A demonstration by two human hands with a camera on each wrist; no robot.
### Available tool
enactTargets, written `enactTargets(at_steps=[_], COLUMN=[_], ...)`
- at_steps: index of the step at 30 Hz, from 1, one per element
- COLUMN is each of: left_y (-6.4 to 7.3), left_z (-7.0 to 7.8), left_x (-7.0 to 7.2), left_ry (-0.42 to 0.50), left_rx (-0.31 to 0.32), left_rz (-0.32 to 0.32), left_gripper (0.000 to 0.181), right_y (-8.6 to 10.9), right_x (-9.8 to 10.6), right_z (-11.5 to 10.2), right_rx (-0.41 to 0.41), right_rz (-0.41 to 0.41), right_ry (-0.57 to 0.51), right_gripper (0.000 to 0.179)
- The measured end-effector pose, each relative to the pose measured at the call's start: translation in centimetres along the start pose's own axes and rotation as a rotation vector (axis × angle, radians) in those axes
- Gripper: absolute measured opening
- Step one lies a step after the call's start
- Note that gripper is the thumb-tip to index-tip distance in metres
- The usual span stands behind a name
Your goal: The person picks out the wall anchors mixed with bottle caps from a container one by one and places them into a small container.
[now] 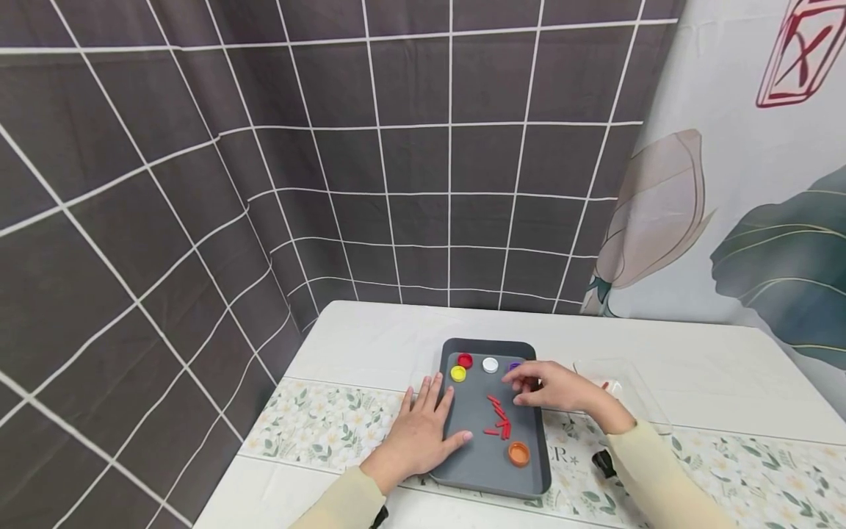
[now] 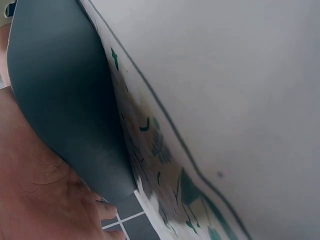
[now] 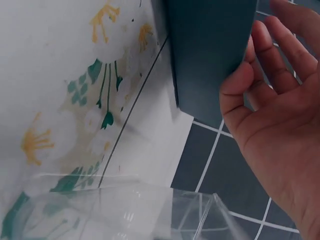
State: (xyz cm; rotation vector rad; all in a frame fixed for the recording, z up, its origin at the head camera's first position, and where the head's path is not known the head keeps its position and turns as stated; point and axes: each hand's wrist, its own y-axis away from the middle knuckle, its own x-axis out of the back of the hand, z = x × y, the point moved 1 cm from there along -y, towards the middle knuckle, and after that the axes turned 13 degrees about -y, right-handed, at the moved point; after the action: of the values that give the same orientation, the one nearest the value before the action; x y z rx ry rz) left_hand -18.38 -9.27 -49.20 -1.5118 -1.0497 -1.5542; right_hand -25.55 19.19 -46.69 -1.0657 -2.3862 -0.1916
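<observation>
A dark grey tray (image 1: 472, 470) lies on the table. My left hand (image 1: 423, 433) rests at its left rim with straight, spread fingers. Over the tray's right rim, my right hand (image 1: 554, 387) hovers with loosely bent fingers beside a purple round cap (image 1: 515, 366), which it partly covers. The right wrist view shows nothing held between the thumb and fingers (image 3: 272, 65). Toward the tray's far end are a red cap (image 1: 465, 361), a yellow cap (image 1: 458, 374) and a white cap (image 1: 490, 365). Several short red sticks (image 1: 500, 413) lie mid-tray, with an orange round cap (image 1: 518, 453) nearer.
A clear plastic box (image 1: 637, 389) stands right of the tray, behind my right forearm, with a small red piece (image 1: 605, 386) in it. The white table cover (image 1: 377, 330) has a flowered band. Dark gridded curtain (image 1: 416, 162) hangs behind the table.
</observation>
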Motion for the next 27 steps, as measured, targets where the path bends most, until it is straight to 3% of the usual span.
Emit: enactTargets(at_steps=[11,22,27], left_y=[-0.1,-0.2,-0.2], left_z=[-0.1,0.0,-0.1], left_x=[-0.1,-0.3,-0.2], left_ry=[-0.012,-0.021,-0.022], left_rx=[-0.004,-0.024,-0.024], left_rz=[-0.003,0.002,0.012], left_gripper=[0.086,0.086,0.085], right_y=[-2.2,-3.8,-4.2], right_x=[-0.7,-1.5,-1.8], right_z=[0.1,0.1,0.0], right_rx=[-0.109,-0.171,-0.238], right_rz=[-0.15,-0.232,-0.229], right_ry=[0.089,0.298,0.381], right_gripper=[0.03,0.044,0.045])
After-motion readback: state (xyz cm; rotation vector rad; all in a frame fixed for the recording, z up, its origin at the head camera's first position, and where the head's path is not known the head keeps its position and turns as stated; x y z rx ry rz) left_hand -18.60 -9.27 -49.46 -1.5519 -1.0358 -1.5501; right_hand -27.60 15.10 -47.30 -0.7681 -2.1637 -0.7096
